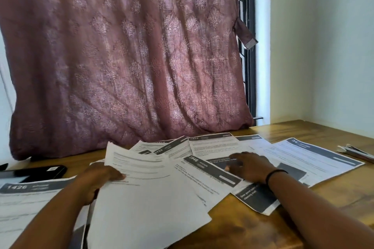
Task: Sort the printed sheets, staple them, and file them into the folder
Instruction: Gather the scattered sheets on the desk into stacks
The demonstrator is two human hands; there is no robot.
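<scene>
Loose white printed sheets with dark grey header bars (212, 147) are fanned out all over the wooden tabletop (334, 196). The left hand (101, 178) grips one white sheet (145, 198) at its left edge, thumb on top and fingers curled under, lifting it above the rest. The right hand (249, 166) (black band on the wrist) lies flat on the spread with fingers straight, holding nothing. A black phone (42, 171) sits far left, a maroon patterned curtain (125, 56) hangs behind.
</scene>
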